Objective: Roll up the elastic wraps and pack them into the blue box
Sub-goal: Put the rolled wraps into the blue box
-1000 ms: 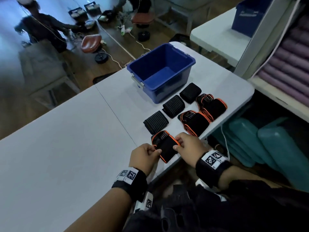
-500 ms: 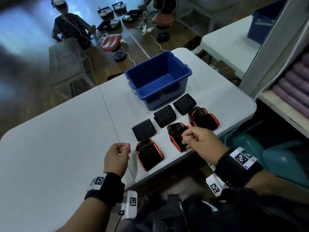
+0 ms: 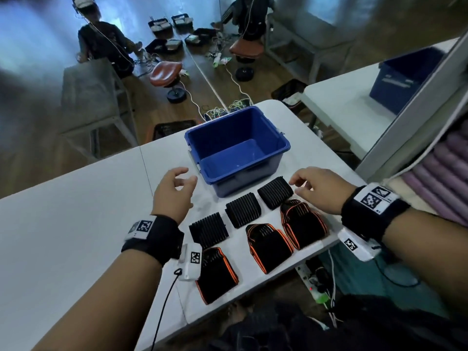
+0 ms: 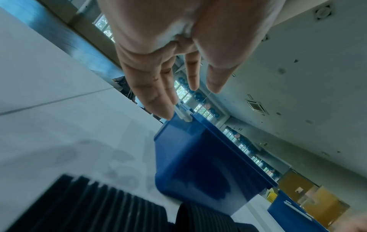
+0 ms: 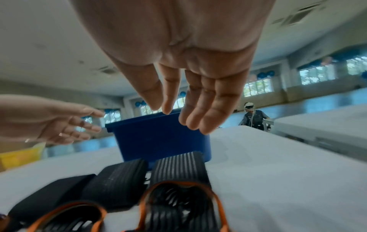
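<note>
The empty blue box (image 3: 277, 144) stands on the white table (image 3: 63, 236). In front of it lie three rolled black ribbed wraps (image 3: 243, 210) in a diagonal row, and nearer me three black wraps with orange edging (image 3: 268, 245). My left hand (image 3: 174, 191) hovers over the table just left of the box, fingers relaxed and empty. My right hand (image 3: 319, 188) hovers at the box's right front corner, above the far ribbed wrap (image 3: 274, 192), also empty. In the wrist views both palms, left hand (image 4: 174, 75) and right hand (image 5: 188, 97), show spread fingers in front of the box (image 5: 158, 138).
The table's front edge (image 3: 253, 290) runs just behind the orange-edged wraps. A shelf with purple mats (image 3: 440, 178) stands to the right, a second table with another blue bin (image 3: 402, 79) beyond it. A person (image 3: 101, 44) sits on the floor far off.
Both hands let go of the nearest orange-edged wrap and moved forward across the table to either side of the blue box. The wrap stays near the front edge.
</note>
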### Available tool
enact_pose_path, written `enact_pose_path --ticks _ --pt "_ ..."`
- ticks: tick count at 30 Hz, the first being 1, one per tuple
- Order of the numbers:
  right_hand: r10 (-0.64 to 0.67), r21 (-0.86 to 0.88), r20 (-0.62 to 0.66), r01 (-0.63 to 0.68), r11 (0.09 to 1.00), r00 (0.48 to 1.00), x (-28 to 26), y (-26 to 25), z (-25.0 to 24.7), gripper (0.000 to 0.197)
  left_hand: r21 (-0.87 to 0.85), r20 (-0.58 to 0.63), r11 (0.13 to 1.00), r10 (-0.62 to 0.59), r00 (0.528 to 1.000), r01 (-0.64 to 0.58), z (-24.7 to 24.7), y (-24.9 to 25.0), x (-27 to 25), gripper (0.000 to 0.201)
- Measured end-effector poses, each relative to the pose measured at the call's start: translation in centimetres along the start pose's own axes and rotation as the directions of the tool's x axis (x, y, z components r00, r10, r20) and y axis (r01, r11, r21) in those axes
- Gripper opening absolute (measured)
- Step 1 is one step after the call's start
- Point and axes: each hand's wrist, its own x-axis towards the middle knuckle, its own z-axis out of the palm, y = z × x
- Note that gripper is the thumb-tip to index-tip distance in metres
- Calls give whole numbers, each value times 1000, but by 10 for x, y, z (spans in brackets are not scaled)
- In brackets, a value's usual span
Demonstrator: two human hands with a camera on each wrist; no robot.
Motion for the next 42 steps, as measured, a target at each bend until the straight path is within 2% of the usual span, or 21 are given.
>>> enact_pose_path --ticks 4,6,10,18,25,31,36,39,42 --pt "-24 -160 107 41 986 994 33 1 -11 28 34 24 999 -28 999 27 13 8 23 47" --pt "-40 -219 155 74 973 987 48 0 -11 32 20 19 999 -45 999 45 18 10 29 47" --pt "-77 -275 240 144 951 968 75 1 -3 40 -20 7 999 -40 999 40 27 8 36 40" --pt "-108 -279 422 242 929 900 104 10 21 61 -68 -28 995 -79 996 77 40 10 38 39" --pt "-106 -267 441 243 933 891 113 21 29 61 -74 -33 994 -87 996 84 52 17 38 38" --pt "-67 -259 402 184 948 913 110 31 27 69 -73 -27 993 -90 996 88 57 23 35 39" --pt "-82 -215 400 180 960 913 99 33 11 49 -78 -17 993 -86 996 84 59 26 36 41" --pt "-105 -170 420 192 967 901 89 25 -14 32 -95 -13 992 -90 996 88 60 26 37 41" --pt "-121 -108 425 183 977 897 80 12 -45 27 -115 -10 989 -89 996 88 62 27 37 41"
